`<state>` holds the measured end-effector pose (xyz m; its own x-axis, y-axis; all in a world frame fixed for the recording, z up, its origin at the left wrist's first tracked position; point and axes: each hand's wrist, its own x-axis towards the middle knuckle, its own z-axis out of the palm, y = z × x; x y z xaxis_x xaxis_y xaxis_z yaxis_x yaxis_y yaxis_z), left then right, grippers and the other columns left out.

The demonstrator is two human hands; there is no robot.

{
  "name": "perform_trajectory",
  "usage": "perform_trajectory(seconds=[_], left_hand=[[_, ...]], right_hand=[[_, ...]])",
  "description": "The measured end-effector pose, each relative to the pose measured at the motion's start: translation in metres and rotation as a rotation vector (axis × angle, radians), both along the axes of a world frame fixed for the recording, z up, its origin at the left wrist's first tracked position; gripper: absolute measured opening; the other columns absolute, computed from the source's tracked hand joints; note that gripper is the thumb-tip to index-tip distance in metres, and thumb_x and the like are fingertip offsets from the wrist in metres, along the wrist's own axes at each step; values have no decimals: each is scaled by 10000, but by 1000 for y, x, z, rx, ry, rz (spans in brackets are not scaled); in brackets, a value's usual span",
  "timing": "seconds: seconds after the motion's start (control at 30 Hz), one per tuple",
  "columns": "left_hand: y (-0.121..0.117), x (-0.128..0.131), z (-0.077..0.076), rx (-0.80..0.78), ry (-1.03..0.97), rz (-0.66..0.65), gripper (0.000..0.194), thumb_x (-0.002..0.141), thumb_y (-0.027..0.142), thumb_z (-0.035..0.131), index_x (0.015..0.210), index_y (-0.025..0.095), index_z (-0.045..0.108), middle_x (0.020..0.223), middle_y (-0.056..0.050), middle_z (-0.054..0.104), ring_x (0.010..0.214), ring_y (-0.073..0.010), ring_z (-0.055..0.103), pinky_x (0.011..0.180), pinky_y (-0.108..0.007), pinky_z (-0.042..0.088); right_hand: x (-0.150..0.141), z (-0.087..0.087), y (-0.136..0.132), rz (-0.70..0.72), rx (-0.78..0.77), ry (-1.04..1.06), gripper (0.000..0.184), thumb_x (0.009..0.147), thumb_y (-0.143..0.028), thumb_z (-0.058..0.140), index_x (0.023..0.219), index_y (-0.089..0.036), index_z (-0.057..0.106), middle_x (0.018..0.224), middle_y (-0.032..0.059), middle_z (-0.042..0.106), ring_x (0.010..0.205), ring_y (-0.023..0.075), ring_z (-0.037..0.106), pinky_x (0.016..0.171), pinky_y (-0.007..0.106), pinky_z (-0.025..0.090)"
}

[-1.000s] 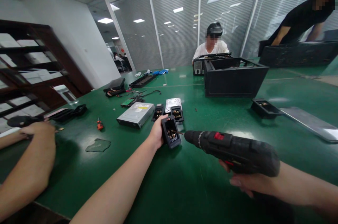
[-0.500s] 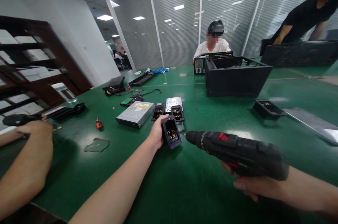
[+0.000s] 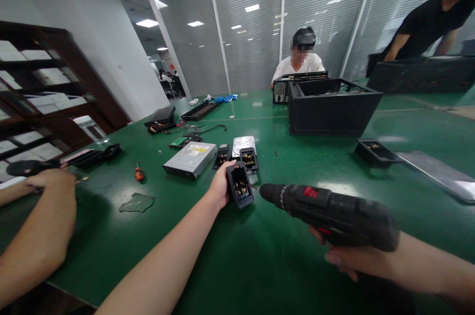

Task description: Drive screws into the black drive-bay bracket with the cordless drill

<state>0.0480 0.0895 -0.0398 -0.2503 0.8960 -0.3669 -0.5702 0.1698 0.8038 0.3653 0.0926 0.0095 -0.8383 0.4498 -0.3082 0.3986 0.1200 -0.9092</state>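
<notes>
My left hand (image 3: 219, 187) grips a small black open box (image 3: 245, 200) by its left side, tilted up off the green table (image 3: 222, 265). Brass-coloured parts show inside the box. Wrapped round the handle of a black cordless drill (image 3: 334, 213) is my right hand (image 3: 352, 255). The drill's thin bit points left and reaches into the box's opening; whether its tip touches a brass part I cannot tell. Just behind the held box lie two similar black boxes, a left one (image 3: 221, 158) and a right one (image 3: 249, 158), beside a silver hard drive (image 3: 243, 143).
A silver optical drive (image 3: 190, 159) and an orange screwdriver (image 3: 139, 172) lie to the left. Large black computer cases (image 3: 330, 114) stand at the back right. Another black box (image 3: 376, 153) sits near a metal panel (image 3: 438, 171). A co-worker's arm (image 3: 40, 231) reaches in at left.
The drill and my right hand have shifted slightly left. The held box has turned a little in my left hand, which stays in nearly the same place.
</notes>
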Motion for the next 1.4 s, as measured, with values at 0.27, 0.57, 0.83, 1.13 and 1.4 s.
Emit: perform_trajectory(seconds=[0.27,0.57,0.83,1.13,1.4], left_hand=[[-2,3,5,-3,-25,14,313,709,434,608,800,139,658,677,-76,676,600,-233,637,593,-375,510],[-2,4,5,20,-8,37,300,715,429,607,795,145,660,691,-70,683,599,-230,637,605,-378,507],[-1,3,2,25,-2,29,309,705,427,614,817,144,671,733,-80,698,640,-244,651,624,-388,514],[-1,5,5,23,17,20,294,706,428,598,784,152,660,697,-85,687,613,-252,645,587,-399,516],[1,6,4,-8,-2,70,231,694,365,611,795,160,643,693,-71,681,610,-241,645,594,-388,518]], right_hand=[[0,2,0,3,-43,34,220,815,-302,626,970,-175,535,714,-27,548,590,125,541,573,277,479],[-3,6,3,10,-77,48,239,815,-258,630,1007,-170,517,763,-21,542,589,115,533,584,282,483],[-1,7,-1,15,-47,21,202,819,-285,618,960,-169,531,688,-36,545,601,131,545,590,279,475],[-1,7,1,15,-9,38,177,800,-274,638,913,-180,537,647,-54,539,572,116,544,549,242,470],[-1,3,0,4,-45,67,271,804,-302,648,1014,-189,519,714,-38,548,579,122,545,566,265,492]])
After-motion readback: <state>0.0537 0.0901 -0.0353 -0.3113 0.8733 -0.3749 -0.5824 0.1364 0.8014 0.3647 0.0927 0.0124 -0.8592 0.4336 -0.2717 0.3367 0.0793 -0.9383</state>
